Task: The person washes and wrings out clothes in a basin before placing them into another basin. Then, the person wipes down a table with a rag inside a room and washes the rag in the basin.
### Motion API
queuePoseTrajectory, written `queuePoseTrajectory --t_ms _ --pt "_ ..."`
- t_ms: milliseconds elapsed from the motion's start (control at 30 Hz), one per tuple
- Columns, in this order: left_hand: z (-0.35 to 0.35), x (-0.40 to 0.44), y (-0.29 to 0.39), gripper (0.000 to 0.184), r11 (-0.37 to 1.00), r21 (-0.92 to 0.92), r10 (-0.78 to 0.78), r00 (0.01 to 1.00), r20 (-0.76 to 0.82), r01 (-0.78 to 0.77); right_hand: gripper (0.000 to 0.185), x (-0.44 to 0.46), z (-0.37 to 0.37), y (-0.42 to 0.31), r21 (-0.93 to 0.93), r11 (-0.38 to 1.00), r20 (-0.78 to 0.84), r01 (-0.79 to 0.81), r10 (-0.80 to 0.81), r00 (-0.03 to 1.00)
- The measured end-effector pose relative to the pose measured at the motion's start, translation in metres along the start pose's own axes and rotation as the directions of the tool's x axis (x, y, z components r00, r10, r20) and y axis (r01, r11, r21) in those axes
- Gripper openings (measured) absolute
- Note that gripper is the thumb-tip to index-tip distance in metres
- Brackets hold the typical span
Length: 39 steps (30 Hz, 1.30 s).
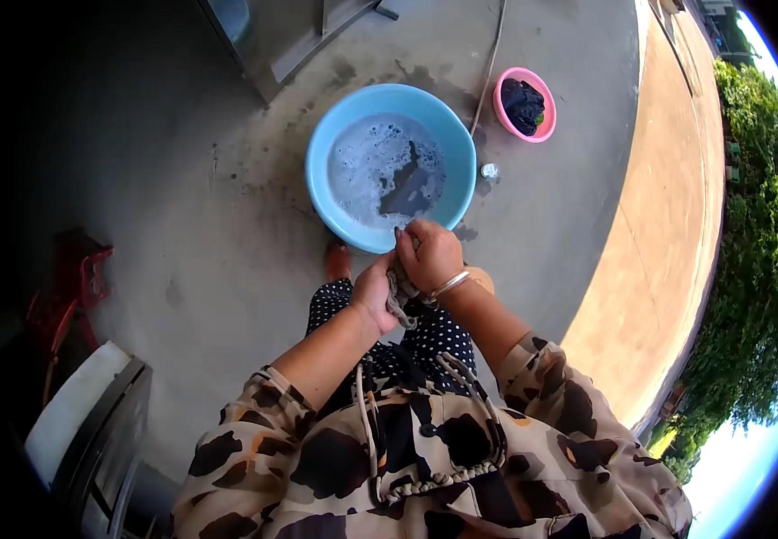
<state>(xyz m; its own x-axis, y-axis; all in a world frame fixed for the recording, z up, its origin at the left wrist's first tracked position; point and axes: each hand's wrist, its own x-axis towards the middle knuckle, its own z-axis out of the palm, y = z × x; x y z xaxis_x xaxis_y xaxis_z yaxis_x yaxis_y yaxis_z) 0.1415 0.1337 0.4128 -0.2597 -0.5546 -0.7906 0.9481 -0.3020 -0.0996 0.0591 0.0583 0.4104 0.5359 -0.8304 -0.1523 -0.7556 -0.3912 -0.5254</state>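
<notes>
Close together in front of my body, both hands grip a greyish, twisted cloth (398,301) just beyond the near rim of a blue basin (319,193). My left hand (373,292) is closed around the cloth from the left side. Higher up, my right hand (434,255) makes a fist on it, with a bangle at the wrist. Part of the cloth hangs below the fingers, and the rest is hidden inside them. Soapy, foamy water (375,162) lies in the basin, with a darker patch on its right side.
A pink tub (549,112) holding dark cloth (523,106) stands beyond the basin to the right. Nearer lies a small whitish object (490,170). A hose (491,67) runs along the concrete floor (227,269). A red stool (70,278) is at left.
</notes>
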Motion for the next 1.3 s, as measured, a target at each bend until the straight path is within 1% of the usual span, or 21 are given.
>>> queuePoseTrajectory --t_ms 67,200,233,267,300,333,367,433,533,600,700,767,833,867,900,967,1033,1100,1167,1233,1300 --pt "-0.016 0.023 -0.009 0.03 0.996 -0.076 -0.049 0.997 0.053 0.053 0.015 0.012 0.006 0.024 -0.083 0.996 0.034 -0.024 0.027 0.999" --pt "-0.015 0.039 0.004 0.03 0.995 -0.098 -0.009 0.993 -0.117 -0.002 0.016 0.005 0.001 0.019 0.21 0.969 0.156 0.126 -0.161 0.975" --pt "-0.042 0.066 -0.003 0.029 0.988 -0.152 0.047 0.998 0.043 -0.04 0.015 0.005 0.002 0.014 0.316 0.934 0.198 0.164 -0.235 0.952" --pt "-0.054 0.084 -0.025 0.029 0.945 -0.076 0.325 0.94 0.101 -0.318 0.012 0.006 0.002 0.009 0.34 0.903 0.271 0.261 -0.36 0.892" --pt "-0.062 0.101 -0.032 0.03 0.914 -0.099 0.405 0.901 0.152 -0.394 0.011 0.01 0.005 0.011 0.371 0.858 0.34 0.354 -0.48 0.808" --pt "-0.067 0.116 -0.037 0.03 0.876 -0.13 0.481 0.853 0.201 -0.464 0.017 0.015 0.018 0.025 0.368 0.872 0.276 0.323 -0.435 0.857" --pt "-0.075 0.134 -0.035 0.03 0.913 -0.235 0.387 0.89 0.241 -0.333 0.016 0.029 0.032 0.051 0.453 0.864 0.262 0.219 -0.364 0.894" --pt "-0.032 0.134 -0.026 0.028 0.935 -0.308 0.148 0.983 -0.109 -0.175 0.019 0.066 0.046 0.103 0.344 0.922 0.331 0.177 -0.295 0.896" --pt "-0.017 0.158 -0.036 0.025 0.882 -0.223 0.391 0.909 -0.146 -0.416 0.032 0.106 0.075 0.211 0.129 0.97 0.57 0.208 -0.244 0.785" --pt "-0.03 0.196 -0.052 0.021 0.845 -0.131 0.472 0.839 -0.272 -0.518 0.035 0.129 0.079 0.271 -0.008 0.999 0.638 -0.052 0.045 0.768" --pt "-0.053 0.249 -0.055 0.021 0.796 0.018 0.54 0.695 -0.474 -0.606 0.034 0.159 0.091 0.336 0.096 0.952 0.477 -0.292 0.214 0.853" --pt "-0.093 0.294 -0.058 0.032 0.728 0.216 0.664 0.592 -0.458 -0.65 0.034 0.185 0.1 0.371 0.185 0.952 0.486 -0.243 0.126 0.865" --pt "-0.115 0.323 -0.046 0.055 0.581 0.574 0.812 0.462 -0.357 -0.578 0.047 0.208 0.123 0.405 0.109 0.993 0.471 -0.042 -0.015 0.882" --pt "-0.133 0.341 -0.04 0.075 0.54 0.776 0.813 0.441 -0.38 -0.326 0.057 0.217 0.139 0.422 0.06 0.998 0.488 0.01 -0.038 0.872" --pt "-0.143 0.356 -0.036 0.075 0.384 0.907 0.896 0.307 -0.32 -0.176 0.069 0.223 0.156 0.438 0.011 0.998 0.505 0.065 -0.061 0.861" --pt "-0.183 0.389 -0.028 0.075 0.272 0.962 0.918 0.289 -0.27 0.035 0.08 0.235 0.188 0.468 -0.16 0.976 0.549 0.149 -0.038 0.835" --pt "-0.201 0.413 -0.018 0.068 0.335 0.94 0.875 0.346 -0.338 0.07 0.078 0.247 0.213 0.484 -0.176 0.982 0.615 0.075 0.05 0.787" --pt "-0.212 0.437 -0.011 0.06 0.58 0.815 0.693 0.532 -0.487 -0.01 0.077 0.256 0.24 0.494 -0.195 0.976 0.579 0.093 0.038 0.815" --pt "-0.229 0.47 -0.014 0.056 0.515 0.856 0.746 0.517 -0.42 -0.048 0.076 0.263 0.264 0.503 -0.186 0.981 0.528 0.047 0.059 0.847" --pt "-0.225 0.498 -0.012 0.056 0.663 0.746 0.582 0.668 -0.464 -0.06 0.076 0.269 0.288 0.516 -0.227 0.973 0.481 0.048 0.069 0.874" --pt "-0.218 0.521 -0.01 0.05 0.892 0.439 0.29 0.879 -0.378 -0.105 0.077 0.272 0.313 0.528 -0.265 0.963 0.434 0.05 0.073 0.898"
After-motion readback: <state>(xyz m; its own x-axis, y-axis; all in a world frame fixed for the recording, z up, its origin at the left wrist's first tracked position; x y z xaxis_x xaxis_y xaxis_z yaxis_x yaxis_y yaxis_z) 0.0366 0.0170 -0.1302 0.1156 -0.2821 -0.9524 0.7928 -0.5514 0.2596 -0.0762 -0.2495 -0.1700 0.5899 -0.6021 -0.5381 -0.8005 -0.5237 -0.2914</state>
